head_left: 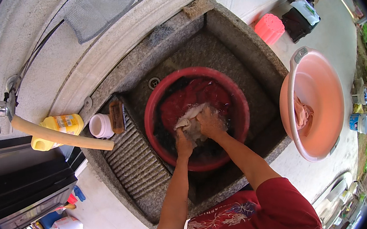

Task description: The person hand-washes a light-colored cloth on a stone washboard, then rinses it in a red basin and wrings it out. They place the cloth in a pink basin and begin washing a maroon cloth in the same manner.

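A red round basin (150,118) stands inside a grey stone sink (255,49). Dark water fills it, with a dark red cloth (186,97) in the far part. Both my hands are in the basin on a wet, pale cloth (191,114). My left hand (184,143) grips the cloth's near left side, its fingers closed on the fabric. My right hand (211,121) is closed on the cloth's right side, partly blurred by splashing water.
Left of the basin lies a ribbed washboard (137,164), with a wooden brush (116,116) and a white jar (100,126) above it. A hose (60,133) crosses a yellow bottle (66,124). On the right stands a pink tub (325,99) holding a pink cloth (303,113).
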{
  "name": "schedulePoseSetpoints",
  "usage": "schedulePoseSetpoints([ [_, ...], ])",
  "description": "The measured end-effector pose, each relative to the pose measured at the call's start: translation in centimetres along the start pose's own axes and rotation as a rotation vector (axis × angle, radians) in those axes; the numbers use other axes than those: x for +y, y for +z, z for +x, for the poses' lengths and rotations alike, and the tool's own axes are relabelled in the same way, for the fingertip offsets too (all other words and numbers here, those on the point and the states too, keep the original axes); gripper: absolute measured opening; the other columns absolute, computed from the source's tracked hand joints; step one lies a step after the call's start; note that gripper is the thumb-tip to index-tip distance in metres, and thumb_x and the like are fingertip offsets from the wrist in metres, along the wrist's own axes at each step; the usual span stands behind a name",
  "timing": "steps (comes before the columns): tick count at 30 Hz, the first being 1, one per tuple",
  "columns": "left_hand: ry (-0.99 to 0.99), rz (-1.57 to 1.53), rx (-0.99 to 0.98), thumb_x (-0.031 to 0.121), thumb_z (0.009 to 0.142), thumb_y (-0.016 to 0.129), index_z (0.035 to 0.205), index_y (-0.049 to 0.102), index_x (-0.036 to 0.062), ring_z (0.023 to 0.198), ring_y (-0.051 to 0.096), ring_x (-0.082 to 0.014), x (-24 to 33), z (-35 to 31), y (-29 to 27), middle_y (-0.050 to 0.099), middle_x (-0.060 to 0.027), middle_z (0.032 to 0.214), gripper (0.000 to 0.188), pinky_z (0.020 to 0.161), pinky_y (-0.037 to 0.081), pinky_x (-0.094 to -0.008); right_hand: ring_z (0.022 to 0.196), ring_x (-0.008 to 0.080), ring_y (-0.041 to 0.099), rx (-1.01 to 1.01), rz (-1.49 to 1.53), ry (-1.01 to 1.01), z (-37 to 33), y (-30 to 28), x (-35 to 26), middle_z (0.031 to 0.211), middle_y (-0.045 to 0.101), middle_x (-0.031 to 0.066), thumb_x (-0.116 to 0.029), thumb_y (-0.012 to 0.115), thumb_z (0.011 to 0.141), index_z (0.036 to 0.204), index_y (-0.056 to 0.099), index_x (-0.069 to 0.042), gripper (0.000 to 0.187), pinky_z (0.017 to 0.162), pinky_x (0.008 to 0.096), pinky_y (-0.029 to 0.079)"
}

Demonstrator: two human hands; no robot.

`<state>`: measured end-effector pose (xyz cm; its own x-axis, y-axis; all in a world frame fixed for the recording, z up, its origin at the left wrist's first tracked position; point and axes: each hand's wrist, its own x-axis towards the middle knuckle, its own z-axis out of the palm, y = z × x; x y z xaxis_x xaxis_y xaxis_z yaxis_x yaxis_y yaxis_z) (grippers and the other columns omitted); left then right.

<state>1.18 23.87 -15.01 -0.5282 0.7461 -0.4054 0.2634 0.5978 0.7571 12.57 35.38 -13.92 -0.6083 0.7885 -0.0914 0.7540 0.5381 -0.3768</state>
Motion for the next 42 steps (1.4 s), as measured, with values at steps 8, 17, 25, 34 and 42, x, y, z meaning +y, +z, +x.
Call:
schedulePoseSetpoints([
  [8, -0.656, -1.088, -0.203, 0.061, 0.086, 0.046, 0.134, 0.037, 0.0115, 0.095, 0.059, -0.0335, 7.2, -3.0, -4.1, 0.050, -0.0160, 0.122, 0.069, 0.075, 0.049, -0.0552, 0.084, 0.0237, 0.061, -0.217, 1.298, 0.216, 0.9, -7.3, -2.5, 0.088, 0.062, 0.0135, -0.004, 0.061, 0.061, 0.098, 0.053, -0.003, 0.038, 0.076, 0.0337, 0.048],
  [17, -0.143, -1.654, -0.259, 0.046, 0.094, 0.046, 0.136, 0.038, 0.0163, 0.122, 0.046, -0.0256, 16.8, -9.2, -8.6, 0.047, -0.0100, 0.132, 0.053, 0.097, 0.043, -0.0485, 0.082, 0.0261, 0.054, 0.129, 0.809, -0.525, -11.3, -14.0, -14.1, 0.086, 0.050, 0.0063, -0.021, 0.075, 0.053, 0.108, 0.059, -0.013, 0.057, 0.071, 0.0402, 0.038],
  [25, -0.195, -1.653, -0.427, 0.041, 0.095, 0.045, 0.132, 0.042, 0.0133, 0.119, 0.048, -0.0268, 13.2, -7.5, -10.1, 0.049, -0.0095, 0.130, 0.046, 0.098, 0.044, -0.0441, 0.073, 0.0224, 0.056, 0.467, 0.449, -0.419, -6.1, -14.6, -16.7, 0.075, 0.054, 0.0039, -0.039, 0.073, 0.056, 0.085, 0.066, -0.015, 0.039, 0.064, 0.0400, 0.036],
  [34, -0.131, -1.498, -0.487, 0.040, 0.096, 0.043, 0.131, 0.043, 0.0128, 0.118, 0.049, -0.0304, 11.2, -5.1, -8.2, 0.049, -0.0097, 0.129, 0.044, 0.099, 0.043, -0.0445, 0.074, 0.0359, 0.065, 0.200, 0.613, -0.047, 1.0, -14.6, -14.1, 0.080, 0.066, 0.0177, -0.036, 0.064, 0.072, 0.075, 0.067, -0.004, 0.032, 0.067, 0.0452, 0.052],
  [42, -0.526, -1.421, -0.112, 0.037, 0.089, 0.055, 0.132, 0.040, 0.0094, 0.123, 0.043, -0.0312, 8.8, -5.7, -7.5, 0.045, -0.0106, 0.132, 0.053, 0.099, 0.035, -0.0559, 0.093, 0.0371, 0.060, 0.061, 0.369, 0.420, 3.6, -6.8, 1.0, 0.107, 0.059, 0.0194, -0.027, 0.063, 0.077, 0.107, 0.061, -0.011, 0.035, 0.078, 0.0444, 0.050],
])
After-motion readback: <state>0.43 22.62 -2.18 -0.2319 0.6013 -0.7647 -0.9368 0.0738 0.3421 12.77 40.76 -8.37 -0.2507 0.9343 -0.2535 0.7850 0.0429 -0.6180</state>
